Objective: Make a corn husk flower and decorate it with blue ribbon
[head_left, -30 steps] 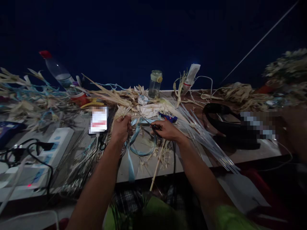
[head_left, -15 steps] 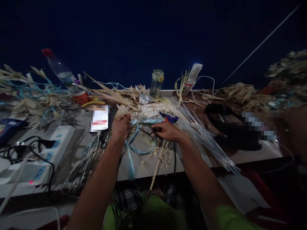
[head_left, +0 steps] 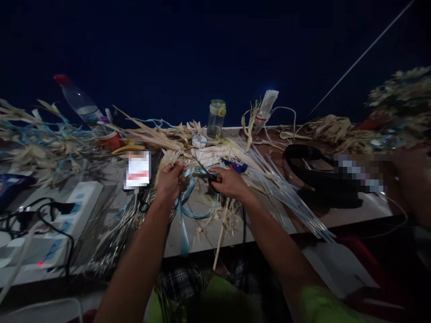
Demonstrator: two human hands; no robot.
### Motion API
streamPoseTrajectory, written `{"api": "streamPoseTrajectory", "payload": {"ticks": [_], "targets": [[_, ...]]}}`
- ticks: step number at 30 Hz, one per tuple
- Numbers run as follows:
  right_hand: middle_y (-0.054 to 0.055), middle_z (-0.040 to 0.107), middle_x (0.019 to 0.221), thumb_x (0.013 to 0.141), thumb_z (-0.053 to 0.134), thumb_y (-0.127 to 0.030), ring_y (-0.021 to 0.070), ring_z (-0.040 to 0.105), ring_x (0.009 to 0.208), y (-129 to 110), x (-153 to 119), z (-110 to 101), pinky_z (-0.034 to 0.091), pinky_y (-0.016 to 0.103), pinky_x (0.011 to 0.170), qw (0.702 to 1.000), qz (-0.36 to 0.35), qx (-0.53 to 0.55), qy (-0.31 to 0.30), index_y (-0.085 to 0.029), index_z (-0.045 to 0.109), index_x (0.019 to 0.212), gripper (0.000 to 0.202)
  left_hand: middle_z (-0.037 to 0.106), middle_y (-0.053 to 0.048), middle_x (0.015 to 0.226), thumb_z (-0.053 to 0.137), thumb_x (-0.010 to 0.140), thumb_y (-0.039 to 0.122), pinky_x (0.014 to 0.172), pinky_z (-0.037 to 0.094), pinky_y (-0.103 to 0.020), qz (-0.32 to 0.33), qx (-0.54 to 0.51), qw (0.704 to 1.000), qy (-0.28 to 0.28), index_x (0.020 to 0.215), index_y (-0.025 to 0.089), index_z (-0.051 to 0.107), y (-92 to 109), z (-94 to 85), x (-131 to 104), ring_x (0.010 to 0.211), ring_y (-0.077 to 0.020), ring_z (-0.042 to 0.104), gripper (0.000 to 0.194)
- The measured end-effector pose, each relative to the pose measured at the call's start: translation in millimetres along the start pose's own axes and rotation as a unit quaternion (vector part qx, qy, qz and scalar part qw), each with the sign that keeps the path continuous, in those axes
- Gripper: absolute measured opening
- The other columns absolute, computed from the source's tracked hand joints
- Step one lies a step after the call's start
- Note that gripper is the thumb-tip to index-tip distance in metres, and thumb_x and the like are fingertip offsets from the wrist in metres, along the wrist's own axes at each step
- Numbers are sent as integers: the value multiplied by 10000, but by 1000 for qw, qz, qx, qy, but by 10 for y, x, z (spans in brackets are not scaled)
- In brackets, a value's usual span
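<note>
My left hand (head_left: pixel 171 178) is closed on a pale dried-husk flower (head_left: pixel 170 158), whose pointed petals stick up above the fingers. My right hand (head_left: pixel 226 180) grips black-handled scissors (head_left: pixel 212 176), their blades pointing up and to the left toward the husks between the hands. Below the hands a light blue ribbon (head_left: pixel 198 214) lies in a loop, with one end hanging toward the table's front edge. A blue glue gun (head_left: pixel 237 166) rests just beyond my right hand.
A phone (head_left: pixel 137 170), a white power strip (head_left: pixel 72 215) and metal wires (head_left: pixel 117 237) are on the left. Behind stand a clear jar (head_left: pixel 216 119) and a tilted bottle (head_left: pixel 81 101). Clear sticks (head_left: pixel 292 202) and a black strap (head_left: pixel 313 179) lie right, near another person's arm (head_left: pixel 412 179).
My right hand has turned the scissors, so their blades now show pointing up and left. My left hand keeps its grip on the husk flower. The whole view has shifted slightly.
</note>
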State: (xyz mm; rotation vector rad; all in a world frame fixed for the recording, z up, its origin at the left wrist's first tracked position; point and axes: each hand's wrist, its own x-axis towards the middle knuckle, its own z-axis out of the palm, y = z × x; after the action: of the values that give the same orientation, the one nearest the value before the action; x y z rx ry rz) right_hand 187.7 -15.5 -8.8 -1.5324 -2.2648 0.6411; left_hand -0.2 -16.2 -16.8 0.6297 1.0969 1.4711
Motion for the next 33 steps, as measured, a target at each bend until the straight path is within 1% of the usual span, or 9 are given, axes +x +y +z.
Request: {"api": "streamPoseTrajectory", "payload": {"ticks": [3,9,15,19,22,26,28,30,33], "targets": [[15,652,789,751,516,-376,149,568,695,-129,5,36,331,226,569,999,27,-46,8,-235,522,1159,431,505,48,557,681,618,272,334,215,-157,10,-10,1000,-7,694,152,478,-9,6,-8,351,-5,304,248],[75,651,966,765,495,-345,217,593,909,-320,4,100,397,280,716,989,67,-129,-39,-206,489,1138,398,403,84,510,706,594,243,326,229,-154,35,-38,999,3,664,171,435,-32,-3,-3,349,-8,290,289],[121,625,995,786,471,-305,250,591,926,-427,14,237,422,325,740,980,57,-186,-43,-173,462,1139,377,331,103,458,699,592,236,326,226,-151,17,-45,999,-4,644,175,401,-4,17,-30,330,-6,254,308],[175,535,1129,774,489,-356,267,601,883,-487,34,268,445,334,682,977,51,-205,-41,-169,472,1157,426,327,105,450,692,582,241,329,214,-154,31,-40,999,-2,622,179,372,-17,9,-18,330,-8,257,329],[177,559,1072,786,467,-393,280,602,870,-509,29,256,451,338,667,975,37,-213,-50,-158,529,1103,400,315,107,443,683,591,261,333,213,-154,33,-26,999,-8,623,179,373,-20,5,-29,328,-9,258,322],[163,613,938,805,442,-374,284,599,874,-515,-10,212,445,340,696,972,20,-224,-67,-150,607,979,329,307,106,436,670,609,288,333,207,-158,21,-10,1000,-14,629,183,381,5,22,-75,321,-13,266,308],[171,598,986,792,466,-373,281,596,866,-523,-31,185,441,345,699,974,10,-219,-61,-153,614,969,319,310,105,437,673,607,293,331,200,-160,20,-6,1000,-14,631,182,389,12,33,-88,322,-15,267,305],[167,564,1067,793,471,-370,262,586,885,-537,-32,174,437,342,719,983,1,-182,-28,-167,590,1027,333,309,104,434,675,604,296,334,205,-163,24,-6,999,-19,625,181,393,6,39,-86,326,-18,267,305],[124,572,1059,809,459,-363,207,548,950,-565,31,225,415,315,806,998,-23,-15,59,-165,557,1085,353,313,100,429,675,602,315,345,231,-170,32,-7,999,-29,600,178,394,-19,43,-67,338,-24,284,313]]}}
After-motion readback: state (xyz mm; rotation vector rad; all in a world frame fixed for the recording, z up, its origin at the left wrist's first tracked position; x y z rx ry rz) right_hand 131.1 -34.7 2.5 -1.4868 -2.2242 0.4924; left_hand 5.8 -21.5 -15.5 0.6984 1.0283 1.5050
